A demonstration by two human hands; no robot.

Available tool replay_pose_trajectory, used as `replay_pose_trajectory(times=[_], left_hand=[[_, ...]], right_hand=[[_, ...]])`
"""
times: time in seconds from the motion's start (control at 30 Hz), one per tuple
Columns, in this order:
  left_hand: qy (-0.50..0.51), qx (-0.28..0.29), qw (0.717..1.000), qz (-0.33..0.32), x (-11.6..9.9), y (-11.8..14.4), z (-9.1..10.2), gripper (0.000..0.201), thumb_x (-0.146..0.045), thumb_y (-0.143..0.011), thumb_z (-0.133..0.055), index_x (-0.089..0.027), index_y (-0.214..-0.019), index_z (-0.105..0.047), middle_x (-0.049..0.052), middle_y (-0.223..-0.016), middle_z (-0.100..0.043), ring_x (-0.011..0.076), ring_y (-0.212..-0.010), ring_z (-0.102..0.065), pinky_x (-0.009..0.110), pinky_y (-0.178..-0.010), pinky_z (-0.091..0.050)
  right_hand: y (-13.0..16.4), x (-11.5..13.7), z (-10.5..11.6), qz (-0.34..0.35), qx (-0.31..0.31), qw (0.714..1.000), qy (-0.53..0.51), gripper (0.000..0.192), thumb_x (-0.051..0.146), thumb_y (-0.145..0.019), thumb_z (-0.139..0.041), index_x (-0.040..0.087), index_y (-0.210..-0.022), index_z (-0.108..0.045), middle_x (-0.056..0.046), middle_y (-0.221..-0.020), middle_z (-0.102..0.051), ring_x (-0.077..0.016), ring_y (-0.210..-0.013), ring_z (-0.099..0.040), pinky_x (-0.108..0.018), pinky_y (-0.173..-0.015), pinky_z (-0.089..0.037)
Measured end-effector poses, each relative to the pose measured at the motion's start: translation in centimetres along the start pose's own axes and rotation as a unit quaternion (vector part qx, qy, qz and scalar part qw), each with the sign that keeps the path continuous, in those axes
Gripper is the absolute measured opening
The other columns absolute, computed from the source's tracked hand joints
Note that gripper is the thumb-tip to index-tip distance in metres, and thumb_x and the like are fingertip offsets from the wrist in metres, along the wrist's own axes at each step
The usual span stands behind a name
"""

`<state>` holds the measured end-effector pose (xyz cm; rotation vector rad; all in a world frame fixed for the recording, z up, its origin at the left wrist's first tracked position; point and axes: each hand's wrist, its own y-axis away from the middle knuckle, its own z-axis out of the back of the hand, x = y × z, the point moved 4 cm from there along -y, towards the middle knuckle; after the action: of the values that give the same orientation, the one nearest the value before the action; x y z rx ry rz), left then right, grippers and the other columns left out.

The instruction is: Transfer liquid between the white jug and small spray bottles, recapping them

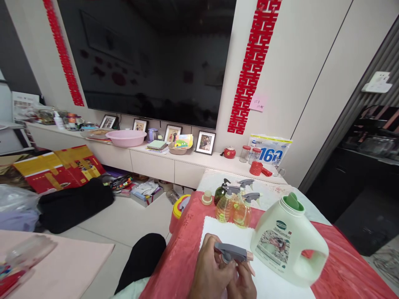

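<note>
Both hands meet at the bottom edge of the view, over a white cloth (218,232) on the red table cover (177,265). Left hand (208,274) and right hand (241,284) close their fingers around a grey trigger sprayer (232,252) — hard moulded plastic, light and stiff, probably best gripped at its neck below the lever, which would give under pressure. Just right of it stands a pale green detergent jug (286,245) with a cut-through handle — smooth, likely heavy if full. Behind, amber spray bottles (233,209) cluster, glossy and translucent.
</note>
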<state>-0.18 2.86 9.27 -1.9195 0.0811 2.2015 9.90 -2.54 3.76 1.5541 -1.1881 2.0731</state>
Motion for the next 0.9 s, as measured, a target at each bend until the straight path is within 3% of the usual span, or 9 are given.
replay_pose_trajectory(times=[0.17, 0.3, 0.43, 0.53, 0.7, 0.8, 0.9], left_hand=[[-0.001, 0.011, 1.0, 0.012, -1.1, 0.5, 0.5, 0.026, -0.01, -0.063, -0.064, -0.021, -0.086, -0.057, -0.002, -0.084, -0.057, 0.0153, -0.075, -0.057, 0.027, -0.067, -0.047], [0.022, 0.024, 0.999, 0.007, -1.6, 0.7, 0.7, 0.027, -0.013, -0.066, -0.071, -0.02, -0.09, -0.061, -0.002, -0.083, -0.059, 0.015, -0.079, -0.061, 0.026, -0.071, -0.05], [0.058, 0.049, 0.997, 0.023, -0.8, 0.6, 0.8, 0.028, -0.024, -0.07, -0.077, -0.018, -0.093, -0.063, 0.001, -0.088, -0.063, 0.0152, -0.08, -0.064, 0.027, -0.072, -0.052], [0.07, 0.084, 0.994, 0.016, 0.5, 0.7, 1.1, 0.031, -0.038, -0.075, -0.079, -0.018, -0.094, -0.066, 0.005, -0.1, -0.067, 0.0186, -0.092, -0.066, 0.031, -0.082, -0.054], [0.049, 0.137, 0.989, 0.017, 3.5, 1.2, 2.4, 0.064, -0.048, -0.073, -0.083, -0.02, -0.126, -0.063, 0.014, -0.138, -0.06, 0.0312, -0.126, -0.06, 0.045, -0.106, -0.047], [0.015, 0.196, 0.98, 0.01, 4.8, 1.8, 2.5, 0.088, -0.035, -0.064, -0.09, -0.022, -0.142, -0.053, 0.016, -0.152, -0.049, 0.0362, -0.142, -0.047, 0.051, -0.117, -0.04], [-0.023, 0.212, 0.977, -0.002, 5.7, 2.2, 2.3, 0.095, -0.028, -0.068, -0.087, -0.024, -0.152, -0.042, 0.017, -0.157, -0.044, 0.0362, -0.146, -0.043, 0.054, -0.121, -0.037]], right_hand=[[-0.7, 2.0, 0.5, 0.003, 0.033, 0.999, 0.002, 0.048, 0.061, -0.088, -0.061, 0.014, -0.083, -0.073, -0.009, -0.086, -0.065, -0.0209, -0.08, -0.061, -0.028, -0.07, -0.051], [-0.6, 1.4, 0.8, -0.044, 0.055, 0.997, 0.025, 0.046, 0.058, -0.081, -0.065, 0.013, -0.085, -0.073, -0.008, -0.083, -0.065, -0.0201, -0.078, -0.06, -0.027, -0.069, -0.05], [-0.1, 0.8, 0.8, -0.077, 0.046, 0.996, 0.023, 0.049, 0.06, -0.081, -0.062, 0.013, -0.089, -0.073, -0.009, -0.095, -0.066, -0.0207, -0.089, -0.06, -0.029, -0.076, -0.051], [0.1, 0.9, 0.8, -0.091, 0.053, 0.994, 0.014, 0.053, 0.062, -0.082, -0.064, 0.013, -0.099, -0.073, -0.009, -0.103, -0.066, -0.022, -0.096, -0.06, -0.029, -0.079, -0.052], [-0.1, 1.4, 1.2, -0.102, 0.122, 0.987, -0.005, 0.053, 0.061, -0.085, -0.066, 0.016, -0.113, -0.071, -0.008, -0.113, -0.065, -0.0232, -0.106, -0.061, -0.033, -0.092, -0.053], [-0.3, 1.6, 1.5, -0.107, 0.192, 0.975, -0.017, 0.055, 0.054, -0.081, -0.072, 0.019, -0.123, -0.067, -0.006, -0.119, -0.064, -0.0232, -0.11, -0.061, -0.034, -0.094, -0.053], [-0.1, 1.5, 1.7, -0.114, 0.228, 0.967, -0.016, 0.064, 0.04, -0.073, -0.078, 0.02, -0.131, -0.061, -0.006, -0.121, -0.063, -0.0228, -0.107, -0.063, -0.032, -0.088, -0.056]])
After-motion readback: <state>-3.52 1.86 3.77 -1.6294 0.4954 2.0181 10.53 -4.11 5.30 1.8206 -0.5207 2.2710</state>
